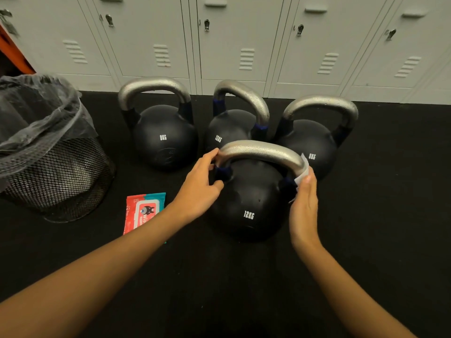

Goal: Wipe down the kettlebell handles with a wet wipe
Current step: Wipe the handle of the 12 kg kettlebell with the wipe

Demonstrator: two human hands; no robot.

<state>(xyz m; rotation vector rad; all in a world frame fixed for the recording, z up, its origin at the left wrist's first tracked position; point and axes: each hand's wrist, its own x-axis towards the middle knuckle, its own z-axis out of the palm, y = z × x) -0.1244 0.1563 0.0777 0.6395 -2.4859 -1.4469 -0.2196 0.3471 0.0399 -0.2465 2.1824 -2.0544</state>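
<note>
On the black floor (366,240), the near 12KG kettlebell (251,203) stands between both hands. The left hand (200,189) grips its steel handle (261,151) at the left end; the right hand (303,203) presses a white wet wipe (302,170) against the right end, fingers curled around it. Three more kettlebells (166,137) stand farther back before grey lockers (244,45).

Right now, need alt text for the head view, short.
A person wipes the steel handle of the nearest 12KG kettlebell: the right hand presses a white wet wipe to its right end while the left hand grips its left end. Three more kettlebells stand behind it before grey lockers, with a wipes pack and lined mesh bin to the left.
</note>
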